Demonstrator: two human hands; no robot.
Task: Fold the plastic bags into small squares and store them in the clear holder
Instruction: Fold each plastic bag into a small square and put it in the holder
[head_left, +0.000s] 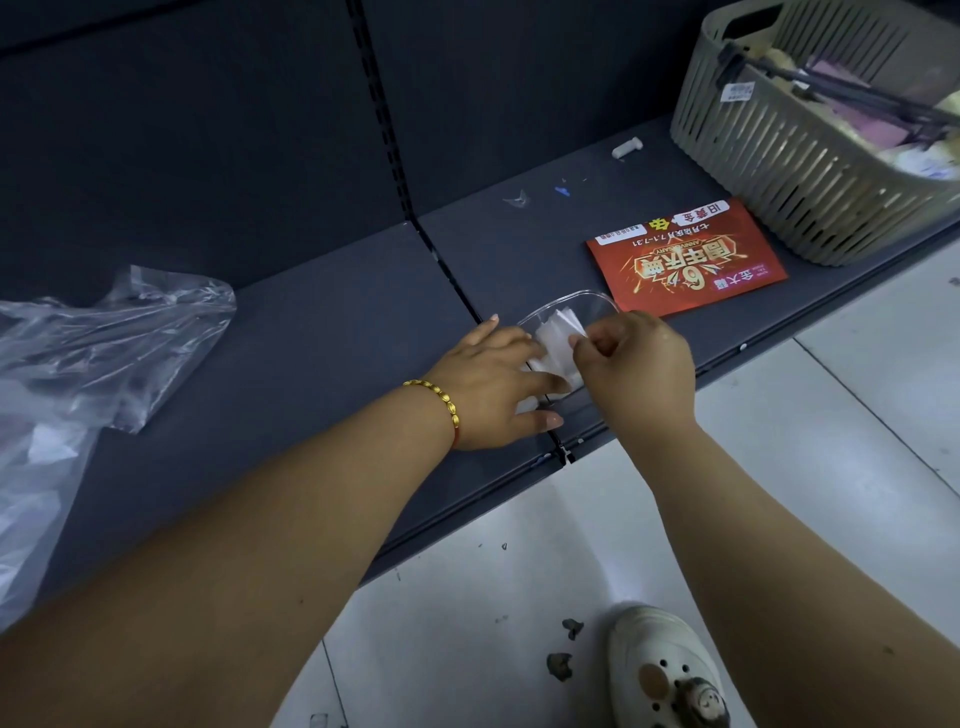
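A clear holder (582, 302) sits on the dark shelf (322, 332) near its front edge, with folded white plastic squares (558, 332) inside. My left hand (493, 384) rests flat against the holder's left side, fingers spread over the squares. My right hand (639, 364) is over the holder's right side, thumb and fingers pinched on a folded square. A pile of loose clear plastic bags (93, 353) lies at the far left of the shelf.
A red flyer (685, 260) lies just behind the holder. A grey slatted basket (810, 156) full of items stands at the back right. Small white and blue bits (626, 148) lie on the shelf. White floor tiles and a white shoe (665, 670) are below.
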